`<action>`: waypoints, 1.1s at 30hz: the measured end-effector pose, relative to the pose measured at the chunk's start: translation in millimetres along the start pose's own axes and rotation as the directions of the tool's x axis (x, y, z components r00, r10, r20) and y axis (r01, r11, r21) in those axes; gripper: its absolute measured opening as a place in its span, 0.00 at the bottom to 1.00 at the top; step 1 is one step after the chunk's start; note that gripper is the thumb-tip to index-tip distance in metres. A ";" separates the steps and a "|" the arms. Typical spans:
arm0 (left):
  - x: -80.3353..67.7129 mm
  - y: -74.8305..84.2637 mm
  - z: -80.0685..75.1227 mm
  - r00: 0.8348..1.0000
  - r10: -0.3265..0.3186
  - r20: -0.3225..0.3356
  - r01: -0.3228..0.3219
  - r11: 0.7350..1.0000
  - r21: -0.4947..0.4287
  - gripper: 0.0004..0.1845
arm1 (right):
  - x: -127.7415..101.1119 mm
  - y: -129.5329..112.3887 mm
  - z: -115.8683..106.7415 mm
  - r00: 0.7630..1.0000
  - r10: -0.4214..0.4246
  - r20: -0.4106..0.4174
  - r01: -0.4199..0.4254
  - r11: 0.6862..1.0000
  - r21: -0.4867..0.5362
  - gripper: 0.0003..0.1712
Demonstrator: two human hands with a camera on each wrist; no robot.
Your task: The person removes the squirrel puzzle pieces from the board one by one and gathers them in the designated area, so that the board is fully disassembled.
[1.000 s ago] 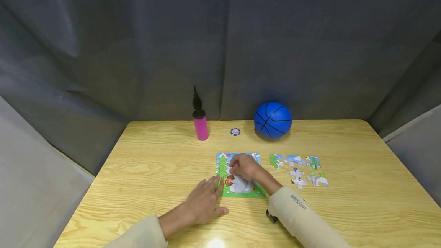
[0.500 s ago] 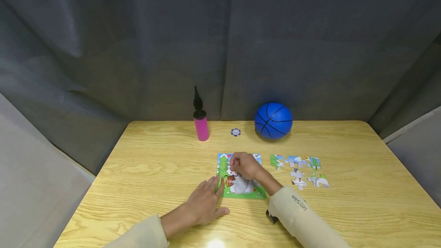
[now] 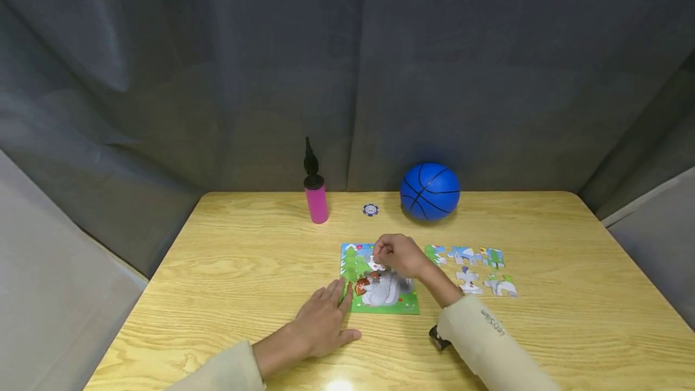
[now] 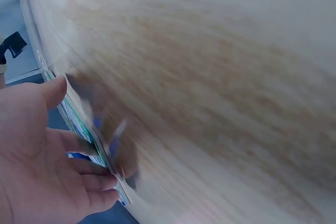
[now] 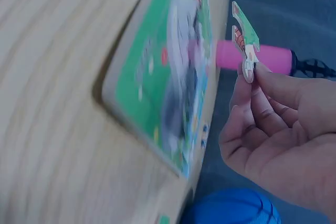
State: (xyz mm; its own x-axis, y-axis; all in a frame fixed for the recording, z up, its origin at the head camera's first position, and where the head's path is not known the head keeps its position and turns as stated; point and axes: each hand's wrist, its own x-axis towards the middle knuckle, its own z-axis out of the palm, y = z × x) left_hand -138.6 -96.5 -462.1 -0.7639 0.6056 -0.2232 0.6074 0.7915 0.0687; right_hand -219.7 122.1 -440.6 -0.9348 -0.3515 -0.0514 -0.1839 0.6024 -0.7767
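My right hand (image 3: 402,255) is raised over the upper part of a picture jigsaw puzzle board (image 3: 385,300). Between its thumb and fingers it pinches a small puzzle piece, partly green and brown (image 5: 251,34), best seen in the right wrist view. The puzzle board shows green trees and a grey animal. My left hand (image 3: 323,321) lies palm down on the table, with fairly straight fingers touching the board's lower left edge. To the right of the board lie several loose puzzle pieces (image 3: 502,285), apart from both hands.
At the back of the wooden table (image 3: 244,246) stand a pink hand pump (image 3: 317,201) with a black top and a blue basketball (image 3: 430,192). A round poker chip (image 3: 370,210) lies between them. A dark curtain (image 3: 282,77) hangs behind.
My right hand has shifted up and to the right, away from the board's left side, uncovering more of the picture. The left hand stays where it was.
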 end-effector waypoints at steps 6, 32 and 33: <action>-1.1 0.8 -1.4 1.000 0.011 0.004 -0.011 1.000 0.006 0.44 | -13.2 13.0 -22.1 1.000 0.017 -0.003 -0.017 1.000 0.001 0.05; 1.9 -4.5 -4.8 0.996 0.087 0.015 -0.086 0.995 -0.050 0.42 | -62.9 74.3 -74.7 0.993 0.116 0.024 -0.114 0.991 -0.070 0.09; 1.7 -4.5 -4.6 0.996 0.086 0.017 -0.085 0.995 -0.051 0.42 | -63.8 75.8 -75.1 0.993 0.118 0.029 -0.116 0.990 -0.077 0.09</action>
State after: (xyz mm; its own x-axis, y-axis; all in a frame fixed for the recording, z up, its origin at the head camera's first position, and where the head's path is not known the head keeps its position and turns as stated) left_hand -143.7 -98.6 -458.3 -0.7046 0.6702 -0.2330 0.6585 0.7400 0.1369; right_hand -196.8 244.0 -449.0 -0.9409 -0.2983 -0.1605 -0.0974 0.6921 -0.7153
